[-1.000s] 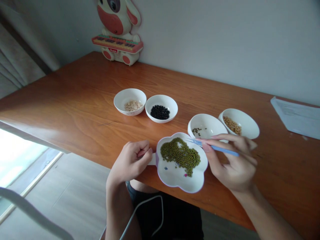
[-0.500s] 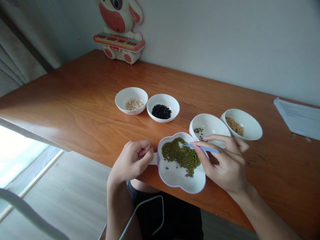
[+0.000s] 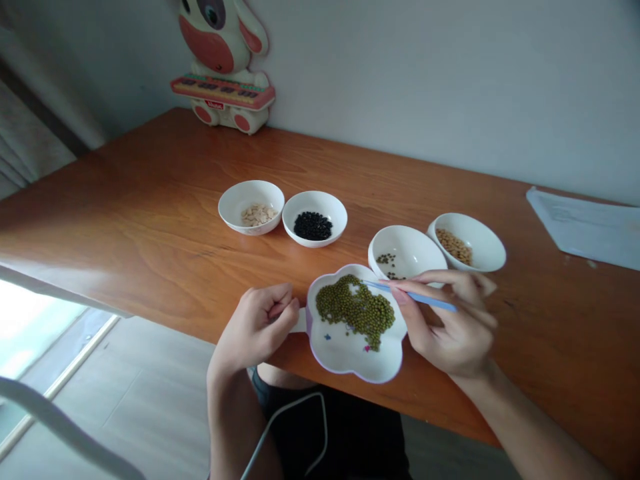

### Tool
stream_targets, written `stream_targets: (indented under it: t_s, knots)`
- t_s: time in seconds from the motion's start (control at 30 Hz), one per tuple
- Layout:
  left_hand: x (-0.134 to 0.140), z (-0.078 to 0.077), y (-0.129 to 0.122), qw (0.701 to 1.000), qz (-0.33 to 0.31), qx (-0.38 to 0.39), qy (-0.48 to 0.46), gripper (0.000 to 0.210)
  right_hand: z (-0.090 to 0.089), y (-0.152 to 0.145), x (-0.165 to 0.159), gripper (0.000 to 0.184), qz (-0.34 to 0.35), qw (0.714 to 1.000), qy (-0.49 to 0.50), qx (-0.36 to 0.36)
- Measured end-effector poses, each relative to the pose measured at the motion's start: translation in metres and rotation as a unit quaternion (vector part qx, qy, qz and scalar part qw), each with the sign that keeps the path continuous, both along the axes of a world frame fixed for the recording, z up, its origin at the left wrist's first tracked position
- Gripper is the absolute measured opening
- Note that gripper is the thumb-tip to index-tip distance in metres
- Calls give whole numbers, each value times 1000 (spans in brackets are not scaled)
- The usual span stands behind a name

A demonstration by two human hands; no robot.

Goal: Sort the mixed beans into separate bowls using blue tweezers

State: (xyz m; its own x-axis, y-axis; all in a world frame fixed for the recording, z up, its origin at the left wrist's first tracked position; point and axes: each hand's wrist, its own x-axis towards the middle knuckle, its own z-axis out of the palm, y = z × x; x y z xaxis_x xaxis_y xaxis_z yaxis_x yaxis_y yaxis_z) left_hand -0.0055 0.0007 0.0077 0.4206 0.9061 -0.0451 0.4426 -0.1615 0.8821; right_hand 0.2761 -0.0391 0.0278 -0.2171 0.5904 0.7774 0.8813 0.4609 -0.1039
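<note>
Crosswise, the slim light-blue tweezers (image 3: 433, 301) lie in the right hand (image 3: 450, 340), pinched between thumb and fingers, their long axis running from the outer end at the right to tips that point left and slightly away from the person. Those tips hang over the far right part of the white, flower-shaped dish with a lilac rim (image 3: 380, 367), beside the heap of small round green beans (image 3: 350, 303); whether they hold a bean, I cannot tell. Just beyond the dish, to the right of the tips, stands a round white bowl with a few green beans in it (image 3: 415, 245), partly hidden by the right fingers, so the right hand is the nearer one to both heap and bowl. At the dish's other side, the left hand (image 3: 257, 330) is closed around the short white handle (image 3: 299, 322), which points left.
</note>
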Motion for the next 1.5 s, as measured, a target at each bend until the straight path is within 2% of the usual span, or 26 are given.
stream_targets:
  t_s: [0.13,0.27,0.47,0.67,1.5]
  knots:
    - [-1,-4,0,1000,3,-1,-8,40,3,1,17,29,-55,997,-7,62]
    - [-1,-4,1,1000,-1,1,-7,40,4,3,27,29,-100,994,0,53]
    - [-2,-3,1,1000,2,-6,-12,42,2,1,12,21,-39,998,40,16]
    - [-1,-4,2,1000,6,-4,-10,42,-6,3,1,12,22,998,17,-52]
    - [0,-1,1,1000,7,-5,-5,41,-7,4,0,11,25,998,3,-63]
